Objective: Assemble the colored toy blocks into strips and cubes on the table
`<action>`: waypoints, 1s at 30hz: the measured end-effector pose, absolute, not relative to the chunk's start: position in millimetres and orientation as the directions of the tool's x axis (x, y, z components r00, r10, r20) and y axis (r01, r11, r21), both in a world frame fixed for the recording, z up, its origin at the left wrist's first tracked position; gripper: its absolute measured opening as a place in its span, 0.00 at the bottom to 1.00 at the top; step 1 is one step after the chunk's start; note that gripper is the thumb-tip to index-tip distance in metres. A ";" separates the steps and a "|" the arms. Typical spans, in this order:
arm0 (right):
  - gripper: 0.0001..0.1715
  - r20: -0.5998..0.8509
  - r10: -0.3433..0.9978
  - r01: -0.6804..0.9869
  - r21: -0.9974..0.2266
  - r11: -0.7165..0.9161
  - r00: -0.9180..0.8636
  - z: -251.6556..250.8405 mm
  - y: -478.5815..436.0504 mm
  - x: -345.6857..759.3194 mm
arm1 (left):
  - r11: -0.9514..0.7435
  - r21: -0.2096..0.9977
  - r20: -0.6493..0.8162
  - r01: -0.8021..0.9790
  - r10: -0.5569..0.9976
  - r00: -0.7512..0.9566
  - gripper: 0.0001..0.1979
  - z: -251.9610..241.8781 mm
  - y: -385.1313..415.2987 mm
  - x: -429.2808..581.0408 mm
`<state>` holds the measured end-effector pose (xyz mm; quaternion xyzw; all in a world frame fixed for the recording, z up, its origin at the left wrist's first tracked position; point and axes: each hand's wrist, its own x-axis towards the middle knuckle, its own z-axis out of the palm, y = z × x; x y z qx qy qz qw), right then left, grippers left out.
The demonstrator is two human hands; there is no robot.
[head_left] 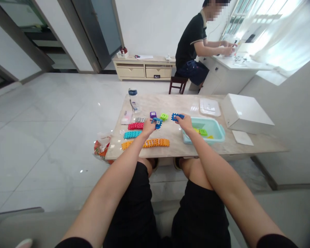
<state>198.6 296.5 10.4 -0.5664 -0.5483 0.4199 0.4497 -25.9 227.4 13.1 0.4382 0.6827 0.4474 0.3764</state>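
Note:
My left hand [149, 127] is closed on a blue toy block piece [157, 123] with openings in it. In my right hand [185, 122] is another blue block piece [176, 117], pinched at its right end. The two pieces are apart. Around my left hand lie joined rows of toy blocks: an orange row [157, 142], a teal row [132, 134], a red row [135, 126] and a grey row [140, 120]. Beyond it sit a purple block [153, 114] and a lime green block [164, 117]. My left hand and forearm hide parts of the rows.
A light teal basin [219, 132] holding green and yellow blocks stands by my right hand. Behind it are a clear lid [209, 107] and a white box [249, 112]. A water bottle [133, 100] stands at the far left. Another person [191, 41] sits at a counter.

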 end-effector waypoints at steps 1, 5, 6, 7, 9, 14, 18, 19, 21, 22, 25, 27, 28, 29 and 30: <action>0.05 0.027 0.999 0.277 -0.960 0.022 0.017 8.1 295.3 197.4 | 0.207 0.929 -0.104 0.307 0.942 -0.319 0.04 12.1 226.8 -24.1; 0.08 0.078 0.993 0.376 -0.920 0.107 -0.091 11.5 288.8 187.2 | 0.154 0.868 -0.037 0.473 0.968 -0.248 0.05 12.8 226.8 -10.6; 0.09 0.102 0.986 0.426 -0.892 0.148 -0.129 15.0 286.6 184.6 | 0.141 0.851 -0.025 0.506 0.973 -0.230 0.04 13.8 227.2 -6.9; 0.11 0.130 0.976 0.487 -0.850 0.201 -0.176 19.0 284.4 182.2 | 0.132 0.835 -0.016 0.534 0.976 -0.215 0.04 14.9 227.8 -3.5; 0.14 0.175 0.940 0.599 -0.733 0.322 -0.292 27.2 279.6 178.8 | 0.129 0.803 -0.008 0.582 0.979 -0.206 0.04 17.4 228.9 2.6; 0.18 0.189 0.882 0.667 -0.591 0.454 -0.433 41.1 269.9 177.9 | 0.171 0.737 -0.018 0.654 0.972 -0.234 0.10 24.7 230.0 14.9; 0.19 0.202 0.858 0.678 -0.538 0.501 -0.473 48.5 263.7 182.2 | 0.184 0.706 -0.023 0.684 0.971 -0.238 0.12 29.8 229.3 23.1; 0.19 0.198 0.847 0.677 -0.523 0.517 -0.494 50.4 261.7 183.1 | 0.185 0.700 -0.022 0.690 0.971 -0.238 0.13 30.7 229.2 24.8; 0.19 0.185 0.830 0.681 -0.492 0.542 -0.527 54.1 257.1 184.4 | 0.181 0.690 -0.018 0.701 0.972 -0.234 0.13 31.9 229.1 27.9; 0.19 0.176 0.826 0.688 -0.477 0.547 -0.535 55.6 254.8 184.7 | 0.177 0.686 -0.015 0.706 0.973 -0.229 0.13 32.2 229.0 29.2; 0.20 0.143 0.829 0.715 -0.440 0.542 -0.541 58.6 249.4 184.8 | 0.157 0.680 -0.008 0.716 0.978 -0.207 0.13 32.5 228.7 31.9; 0.20 0.134 0.839 0.730 -0.434 0.528 -0.527 59.1 248.0 184.7 | 0.140 0.677 -0.001 0.722 0.982 -0.190 0.14 32.6 228.1 32.6; 0.20 0.136 0.846 0.735 -0.438 0.517 -0.515 59.0 248.0 184.7 | 0.130 0.676 0.005 0.725 0.983 -0.181 0.15 32.7 227.8 32.8; 0.20 0.142 0.855 0.738 -0.447 0.506 -0.499 58.8 248.5 184.8 | 0.119 0.674 0.011 0.729 0.985 -0.172 0.16 32.8 227.5 32.8; 0.21 0.152 0.864 0.739 -0.460 0.492 -0.480 58.5 249.4 185.0 | 0.108 0.673 0.019 0.732 0.987 -0.162 0.18 33.0 227.1 32.8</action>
